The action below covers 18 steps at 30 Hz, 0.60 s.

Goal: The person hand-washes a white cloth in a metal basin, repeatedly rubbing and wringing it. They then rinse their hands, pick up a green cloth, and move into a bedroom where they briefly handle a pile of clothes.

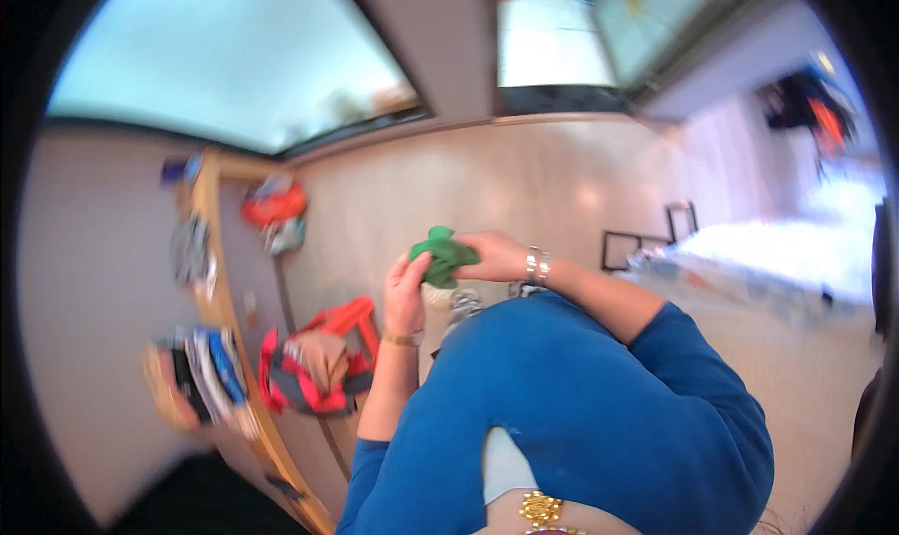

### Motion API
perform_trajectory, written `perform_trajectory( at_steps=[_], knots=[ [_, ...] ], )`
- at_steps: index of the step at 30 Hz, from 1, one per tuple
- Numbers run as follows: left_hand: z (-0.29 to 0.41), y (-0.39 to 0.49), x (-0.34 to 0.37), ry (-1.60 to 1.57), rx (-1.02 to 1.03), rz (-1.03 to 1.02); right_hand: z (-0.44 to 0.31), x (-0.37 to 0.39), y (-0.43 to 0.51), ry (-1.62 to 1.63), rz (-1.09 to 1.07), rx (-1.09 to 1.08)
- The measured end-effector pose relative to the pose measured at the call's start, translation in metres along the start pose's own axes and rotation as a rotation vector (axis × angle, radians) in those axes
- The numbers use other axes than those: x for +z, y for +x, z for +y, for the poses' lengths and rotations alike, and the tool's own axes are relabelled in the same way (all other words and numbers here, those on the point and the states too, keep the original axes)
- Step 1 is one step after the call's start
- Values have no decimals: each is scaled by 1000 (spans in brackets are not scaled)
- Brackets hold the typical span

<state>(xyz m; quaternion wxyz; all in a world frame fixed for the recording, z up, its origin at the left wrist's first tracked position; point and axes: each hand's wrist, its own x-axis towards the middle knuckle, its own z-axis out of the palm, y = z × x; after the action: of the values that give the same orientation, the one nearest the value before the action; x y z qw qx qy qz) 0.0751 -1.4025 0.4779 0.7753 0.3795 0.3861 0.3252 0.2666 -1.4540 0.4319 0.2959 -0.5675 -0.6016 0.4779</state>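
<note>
A bunched green cloth [442,257] is held between both hands, in front of the blue top I wear. My left hand [405,289] grips its left edge, thumb and fingers pinching the fabric. From the right, my right hand [491,255] has its fingers closed on the other side of the same cloth. Bracelets circle both wrists. Folded out of sight are parts of the cloth, so its exact kind cannot be told.
Folded clothes [204,373] lie on a wood-edged table [263,429] at the left. Beside it, clothes rest on a red plastic stool [362,317]. A red bag [275,205] sits further off. At the right are a dark metal frame [621,250] and a plastic-covered pile [772,261].
</note>
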Motion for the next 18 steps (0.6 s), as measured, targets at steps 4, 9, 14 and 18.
perform_trajectory(
  at_steps=[4, 9, 14, 18],
  knots=[
    [-10, 44, 82, 31, -71, -80, 35, -70, -49, -41, 189, 63],
    [-22, 99, 165, 74, -127, -204, 70, -147, -95, 63, 498, 166],
    [-42, 168, 249, 207, -195, -355, 105, -210, -122, 189, 673, 311],
    [-73, 234, 324, 316, -218, -624, 133, -268, -133, 215, 793, 329]
  ],
)
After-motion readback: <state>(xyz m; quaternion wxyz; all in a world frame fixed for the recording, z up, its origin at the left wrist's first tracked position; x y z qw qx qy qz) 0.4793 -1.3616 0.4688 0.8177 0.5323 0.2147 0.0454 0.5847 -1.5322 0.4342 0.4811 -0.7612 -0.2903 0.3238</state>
